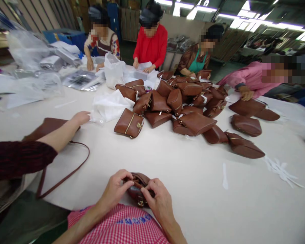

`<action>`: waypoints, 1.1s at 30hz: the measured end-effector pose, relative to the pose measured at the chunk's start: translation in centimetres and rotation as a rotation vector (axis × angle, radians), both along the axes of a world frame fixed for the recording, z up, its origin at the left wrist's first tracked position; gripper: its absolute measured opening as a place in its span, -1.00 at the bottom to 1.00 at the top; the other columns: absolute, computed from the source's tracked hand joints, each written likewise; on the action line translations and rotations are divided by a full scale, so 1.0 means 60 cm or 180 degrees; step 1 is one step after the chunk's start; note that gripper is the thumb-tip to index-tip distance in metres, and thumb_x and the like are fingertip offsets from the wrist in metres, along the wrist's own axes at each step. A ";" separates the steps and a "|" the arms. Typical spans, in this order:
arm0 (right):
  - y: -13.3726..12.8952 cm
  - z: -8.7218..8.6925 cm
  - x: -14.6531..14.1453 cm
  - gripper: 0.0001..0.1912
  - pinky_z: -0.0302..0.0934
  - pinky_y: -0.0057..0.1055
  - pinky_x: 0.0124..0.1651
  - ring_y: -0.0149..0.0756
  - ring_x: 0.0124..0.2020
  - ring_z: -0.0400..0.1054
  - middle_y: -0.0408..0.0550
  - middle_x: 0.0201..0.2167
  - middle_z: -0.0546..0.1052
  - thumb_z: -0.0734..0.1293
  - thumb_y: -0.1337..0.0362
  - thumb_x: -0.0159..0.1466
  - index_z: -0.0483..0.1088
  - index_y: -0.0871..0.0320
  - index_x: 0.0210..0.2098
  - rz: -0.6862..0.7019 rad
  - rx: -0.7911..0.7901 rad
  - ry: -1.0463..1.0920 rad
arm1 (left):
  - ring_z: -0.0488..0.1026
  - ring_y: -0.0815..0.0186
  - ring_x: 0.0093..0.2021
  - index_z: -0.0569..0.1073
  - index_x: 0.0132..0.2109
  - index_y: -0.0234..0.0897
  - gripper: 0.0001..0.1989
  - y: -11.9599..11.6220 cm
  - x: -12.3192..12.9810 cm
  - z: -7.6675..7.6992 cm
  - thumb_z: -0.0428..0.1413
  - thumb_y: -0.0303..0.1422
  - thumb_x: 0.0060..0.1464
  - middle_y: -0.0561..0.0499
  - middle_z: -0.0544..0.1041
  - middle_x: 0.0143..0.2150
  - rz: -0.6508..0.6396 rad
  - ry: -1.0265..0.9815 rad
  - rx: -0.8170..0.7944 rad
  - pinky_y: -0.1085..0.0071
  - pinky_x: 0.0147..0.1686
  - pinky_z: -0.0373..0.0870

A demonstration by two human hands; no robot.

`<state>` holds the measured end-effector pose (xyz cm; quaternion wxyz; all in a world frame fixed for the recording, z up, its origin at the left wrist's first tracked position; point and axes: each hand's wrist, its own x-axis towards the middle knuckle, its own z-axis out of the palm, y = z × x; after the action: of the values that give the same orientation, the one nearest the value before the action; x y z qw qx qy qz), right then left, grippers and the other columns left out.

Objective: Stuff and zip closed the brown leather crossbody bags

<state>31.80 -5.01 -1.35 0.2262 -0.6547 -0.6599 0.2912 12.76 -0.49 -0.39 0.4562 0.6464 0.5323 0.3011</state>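
A small brown leather bag (141, 177) with a metal clasp at its front stands at the table edge, close against my checked apron. Its mouth is spread apart, and something brown and strap-like shows inside. My left hand (119, 185) pinches the opening from the left, thumb and fingers together. On the opposite side, my right hand (157, 196) grips the rim with thumb and fingertips. Both hands meet near the middle of the opening. The bag's lower part is partly hidden by my right hand.
A heap of brown bags (193, 123) covers the table's middle. A single bag with a gold zip (129, 123) lies before it. At left, a co-worker's arm (63, 130) reaches over a larger bag with a strap (76, 174). White strips (282, 172) lie right; several people work across the table.
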 end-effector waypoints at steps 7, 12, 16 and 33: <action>-0.002 -0.010 0.011 -0.86 0.23 -0.38 -0.18 -0.28 -0.25 0.36 -0.11 -0.32 0.45 0.28 0.30 0.31 0.36 0.09 -0.41 0.0164 0.0277 0.0181 | 0.44 0.18 -0.12 0.49 -0.21 -0.23 -0.75 0.018 -0.044 -0.006 0.12 -0.26 -0.08 -0.05 0.50 -0.19 0.0709 -0.0338 -0.0737 0.29 -0.19 0.46; -0.005 -0.015 0.016 -0.88 0.23 -0.37 -0.13 -0.28 -0.19 0.37 -0.11 -0.21 0.48 0.27 0.32 0.30 0.43 0.06 -0.35 0.0271 0.0534 0.0235 | 0.48 0.23 -0.21 0.54 -0.28 -0.25 -0.79 0.017 -0.049 -0.019 0.12 -0.25 -0.04 -0.02 0.57 -0.29 0.0167 -0.0487 -0.1012 0.30 -0.11 0.40; -0.005 -0.011 0.013 -0.86 0.24 -0.38 -0.14 -0.29 -0.20 0.38 -0.12 -0.22 0.48 0.26 0.32 0.31 0.43 0.06 -0.37 0.0230 0.0387 0.0251 | 0.44 0.26 -0.30 0.54 -0.30 -0.25 -0.77 0.025 -0.031 -0.022 0.13 -0.25 -0.11 -0.02 0.55 -0.27 0.0498 -0.0335 -0.0731 0.30 -0.20 0.39; -0.002 -0.014 0.015 -0.89 0.24 -0.10 0.16 -0.14 0.14 0.31 -0.01 0.09 0.48 0.27 0.31 0.31 0.44 0.08 -0.32 0.0710 0.0696 0.0280 | 0.31 0.36 -0.37 0.40 -0.15 -0.22 -0.66 0.041 0.007 0.007 0.01 -0.53 -0.13 0.07 0.39 -0.25 -0.0575 0.0468 -0.0194 0.39 -0.31 0.27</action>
<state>32.72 -5.16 -2.17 0.2910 -0.5355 -0.7457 0.2693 13.18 1.96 0.00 0.4606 0.6980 0.5128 0.1942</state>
